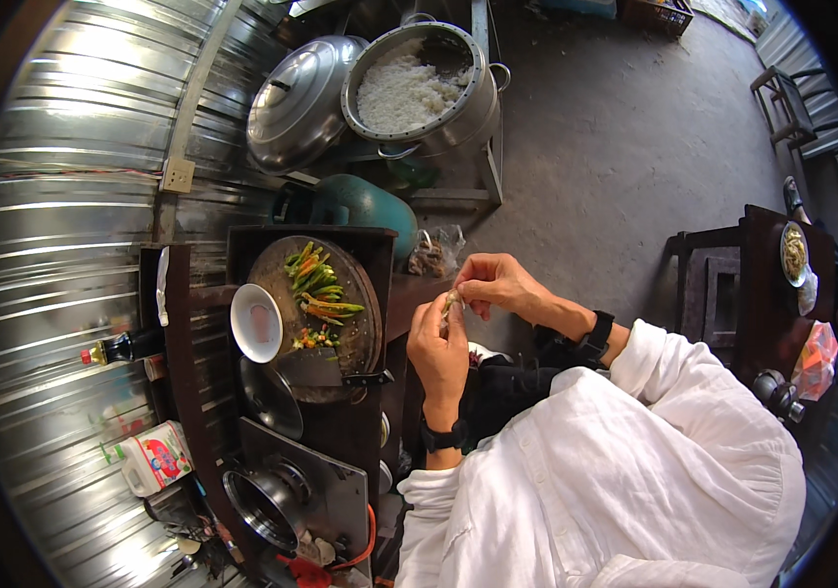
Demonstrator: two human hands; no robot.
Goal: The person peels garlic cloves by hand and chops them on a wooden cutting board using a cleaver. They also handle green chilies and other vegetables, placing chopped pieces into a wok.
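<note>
My left hand (439, 351) grips a small pale piece (451, 300), perhaps a garlic clove or ginger, between thumb and fingers. Against its upper end are the fingertips of my right hand (501, 288); the contact point is partly hidden. To the left of my hands, a round wooden chopping board (360, 294) carries sliced green and orange peppers (316, 279) and a small chopped heap (316, 338). A cleaver (308, 367) lies across the board's near edge, its black handle pointing right. A white bowl (256, 323) with something pinkish inside sits at the board's left edge.
Beyond the board are a teal gas cylinder (364, 209), a clear bag of brown pieces (430, 253), and a large pot of cooked rice (419, 88) beside its metal lid (301, 103). A gas stove (338, 478) with a metal pot (264, 507) stands at lower left. A dark table (771, 294) is at right.
</note>
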